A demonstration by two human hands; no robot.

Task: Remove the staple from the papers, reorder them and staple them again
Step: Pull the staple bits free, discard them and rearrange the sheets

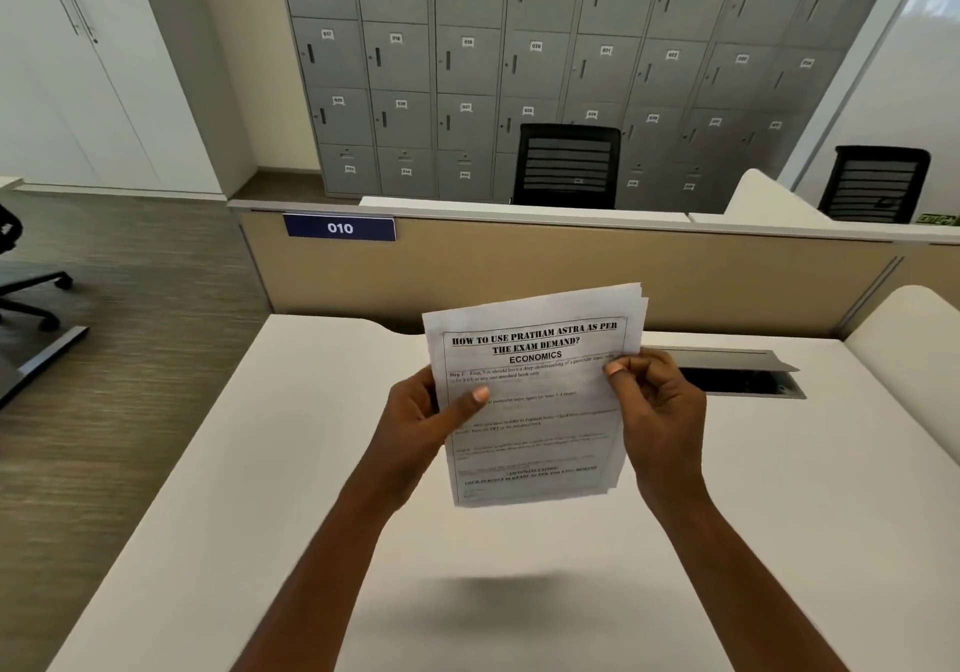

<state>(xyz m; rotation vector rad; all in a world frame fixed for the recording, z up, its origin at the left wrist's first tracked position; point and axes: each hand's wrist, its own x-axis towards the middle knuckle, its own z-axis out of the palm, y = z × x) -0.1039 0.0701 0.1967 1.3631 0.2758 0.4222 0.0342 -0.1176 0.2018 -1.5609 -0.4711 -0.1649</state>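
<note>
Hands work above the white desk (260, 489), two of them. The left hand (415, 422) grips the left edge of one stack of papers (535, 401), with its thumb across the printed front and its fingers curled behind. The right hand (660, 411) pinches the right edge. The stack hangs clear of the desk, upright and slightly tilted. How many sheets it has, I cannot tell. At the desk's far right lies one open cable hatch (727, 359). Behind the desk stands one beige partition (571, 266) bearing one blue sign (340, 228) reading 010. Beyond are two black chairs (566, 164) and one wall of grey lockers (467, 58).
</note>
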